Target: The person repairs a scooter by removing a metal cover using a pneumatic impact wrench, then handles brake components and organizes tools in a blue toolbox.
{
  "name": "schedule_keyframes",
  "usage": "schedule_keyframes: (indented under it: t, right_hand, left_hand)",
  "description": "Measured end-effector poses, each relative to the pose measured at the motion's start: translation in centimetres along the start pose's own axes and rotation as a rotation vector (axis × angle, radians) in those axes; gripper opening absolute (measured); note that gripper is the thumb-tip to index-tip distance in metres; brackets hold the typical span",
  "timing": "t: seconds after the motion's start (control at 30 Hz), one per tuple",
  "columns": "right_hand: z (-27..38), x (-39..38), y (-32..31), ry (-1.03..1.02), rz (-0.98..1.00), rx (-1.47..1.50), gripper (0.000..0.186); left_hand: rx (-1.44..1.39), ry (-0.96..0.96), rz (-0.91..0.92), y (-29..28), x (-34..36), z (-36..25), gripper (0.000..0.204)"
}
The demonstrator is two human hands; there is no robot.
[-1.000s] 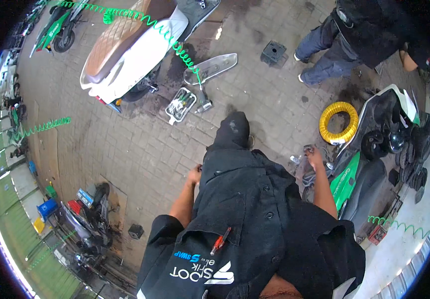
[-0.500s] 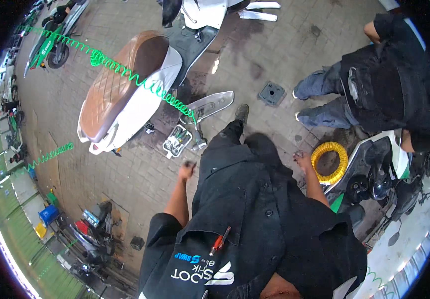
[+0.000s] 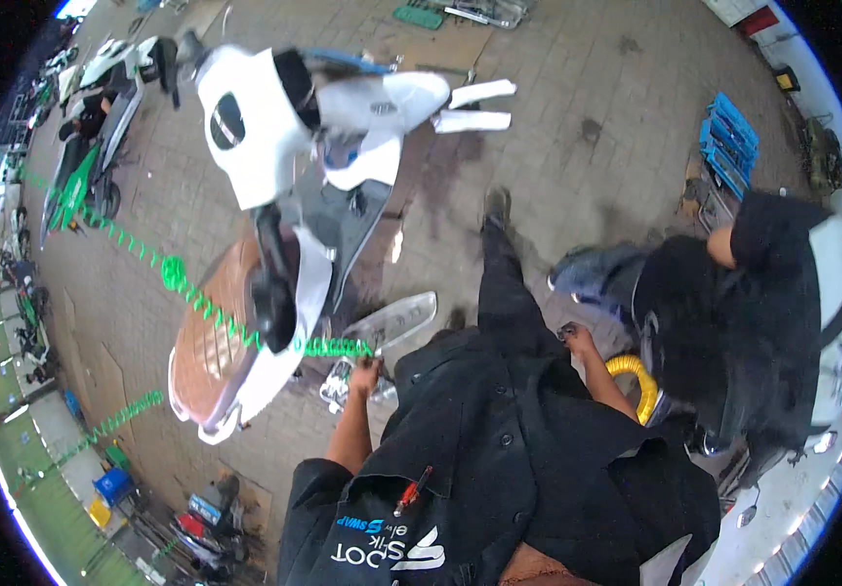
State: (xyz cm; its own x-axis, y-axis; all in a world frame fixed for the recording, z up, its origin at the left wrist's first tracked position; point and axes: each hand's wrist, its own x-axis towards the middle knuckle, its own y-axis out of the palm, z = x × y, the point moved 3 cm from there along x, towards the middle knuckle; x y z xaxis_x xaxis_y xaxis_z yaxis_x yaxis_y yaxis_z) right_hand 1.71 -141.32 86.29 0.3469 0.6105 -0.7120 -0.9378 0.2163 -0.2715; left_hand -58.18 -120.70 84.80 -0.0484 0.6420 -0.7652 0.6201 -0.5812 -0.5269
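Note:
My left hand (image 3: 364, 376) is low at my left side with its fingers curled in. In the picture it overlaps a white tray of small parts (image 3: 335, 389) and sits just below the end of a green coiled air hose (image 3: 338, 348). Whatever those fingers hold, if anything, is hidden. My right hand (image 3: 577, 340) is closed at my right side, with something small and dark at its fingertips that I cannot make out. A white scooter (image 3: 255, 146) with a quilted brown seat (image 3: 211, 342) stands front left. Beside it lies a loose grey panel (image 3: 396, 324).
A co-worker in dark clothes (image 3: 733, 322) bends close on my right. Partly hidden, a yellow coiled hose (image 3: 643, 381) lies between us. Two white strips (image 3: 474, 121) lie beyond the scooter, and a blue rack (image 3: 729, 145) stands far right. More motorbikes (image 3: 99, 146) line the left.
The view has tilted up and forward, showing the scooter's front and handlebar. One of my legs has stepped forward. The co-worker has leaned closer, hiding part of the yellow hose.

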Motion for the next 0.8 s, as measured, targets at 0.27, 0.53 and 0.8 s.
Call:
schedule_keyframes:
  t: [0.27, 0.53, 0.8]
  right_hand:
    - [24.5, 17.8, -10.0, -0.144, -0.137, -0.297, 0.040]
    - [38.7, 32.3, -23.9, -0.112, -0.066, -0.161, 0.037]
    - [36.2, 39.6, -30.7, -0.056, -0.104, -0.104, 0.038]
  left_hand:
    - [-0.207, 0.255, 0.196, 2.4, 7.9, -17.9, 0.035]
    - [-0.184, 0.580, -0.011, 1.8, 18.6, -49.1, 0.031]
    - [-0.281, 0.072, 0.143, -2.3, 20.4, -67.8, 0.036]
